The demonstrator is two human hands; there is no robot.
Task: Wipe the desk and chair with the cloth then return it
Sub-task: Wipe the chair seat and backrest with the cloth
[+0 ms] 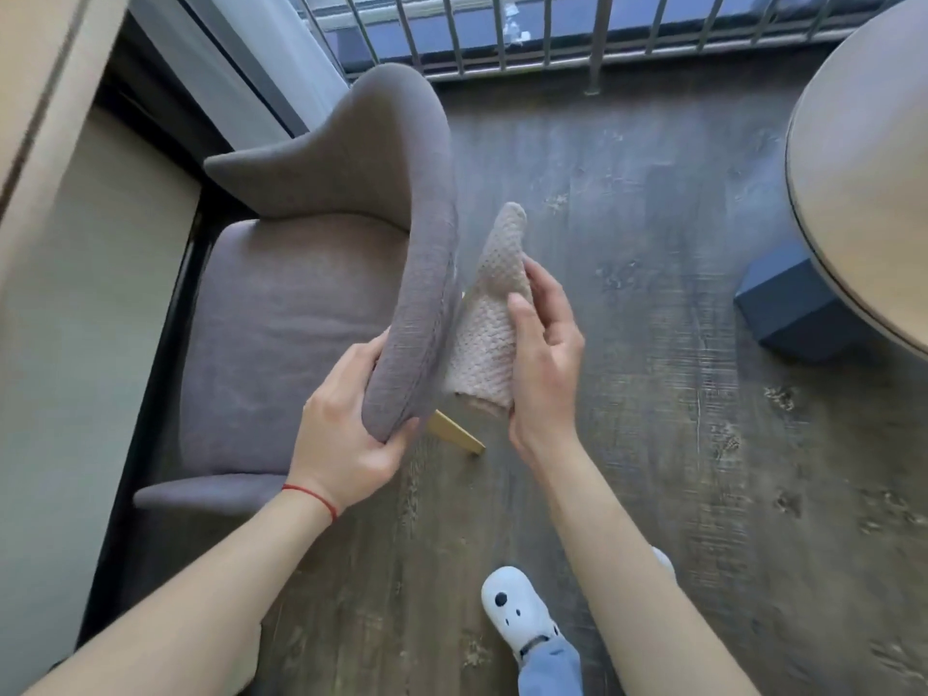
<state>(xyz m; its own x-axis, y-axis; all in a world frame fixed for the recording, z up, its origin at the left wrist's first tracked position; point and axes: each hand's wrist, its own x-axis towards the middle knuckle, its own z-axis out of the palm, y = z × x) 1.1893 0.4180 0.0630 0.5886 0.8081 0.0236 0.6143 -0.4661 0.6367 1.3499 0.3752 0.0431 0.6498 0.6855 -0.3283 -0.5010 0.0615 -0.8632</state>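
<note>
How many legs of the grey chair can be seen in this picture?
1. A single light wooden leg shows under the back of the grey fabric chair, between the left hand and the right hand. The chair's other legs are probably hidden beneath the seat.

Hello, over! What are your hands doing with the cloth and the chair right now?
Left hand gripping chair back. Right hand pressing cloth against its outside. Nothing in the way.

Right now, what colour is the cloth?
Pale pink cloth, waffle-textured; head view.

Dark weathered wood-plank floor [627, 243] runs to a grey metal railing [502, 37] before daylit glass; a blue box [793, 308] sits right.
</note>
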